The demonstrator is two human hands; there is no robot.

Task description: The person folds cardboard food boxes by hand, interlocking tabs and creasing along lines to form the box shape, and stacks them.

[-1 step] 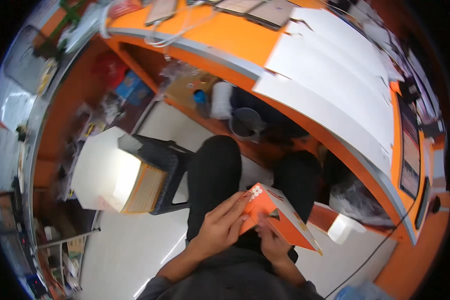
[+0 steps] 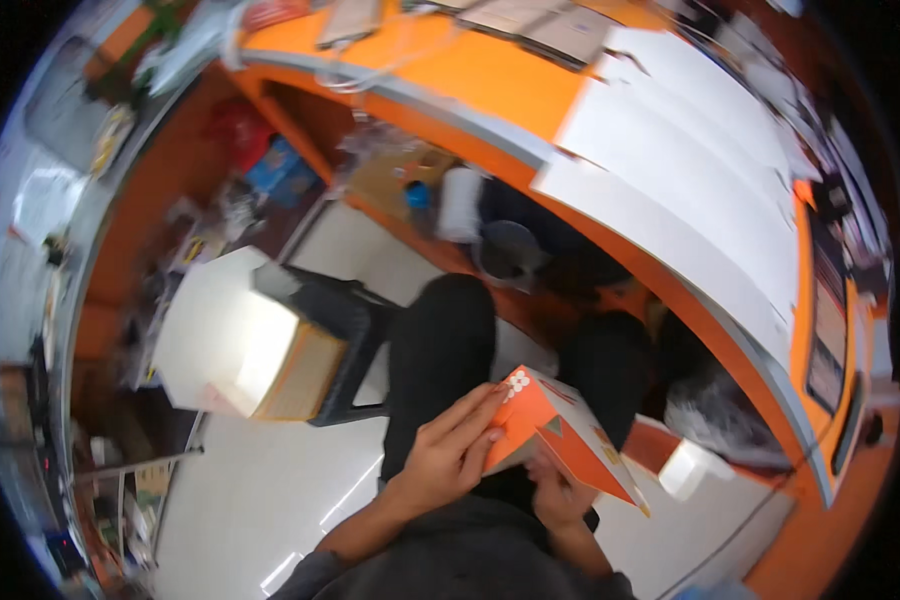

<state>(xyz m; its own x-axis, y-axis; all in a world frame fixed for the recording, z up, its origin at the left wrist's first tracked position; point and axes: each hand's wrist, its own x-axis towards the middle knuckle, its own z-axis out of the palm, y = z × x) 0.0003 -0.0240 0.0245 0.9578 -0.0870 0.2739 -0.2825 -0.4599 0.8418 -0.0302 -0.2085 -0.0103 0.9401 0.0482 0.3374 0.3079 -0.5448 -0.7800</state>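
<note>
Above my lap is an orange and white cardboard box (image 2: 522,425) with a white flower print at its upper corner. It is partly folded, and an orange panel sticks out toward the lower right. My left hand (image 2: 448,445) grips its left side, fingers flat on the orange face and thumb below. Under the protruding panel, my right hand (image 2: 558,490) has its fingers curled at the lower edge; the panel hides part of them, so its grip is unclear. To the left, a large open white carton (image 2: 225,335) rests on a black stool (image 2: 360,345).
An orange desk (image 2: 400,50) with a grey edge curves across the front and right. White sheets (image 2: 680,180) overlap its edge, with phones (image 2: 560,35) and cables behind. Below are a grey bucket (image 2: 507,252) and a clear plastic bag (image 2: 725,415). A glass counter (image 2: 50,200) stands far left.
The whole view has shifted slightly. My right hand has moved a little down and right, its fingers now tucked beneath the orange panel. The left hand keeps its hold.
</note>
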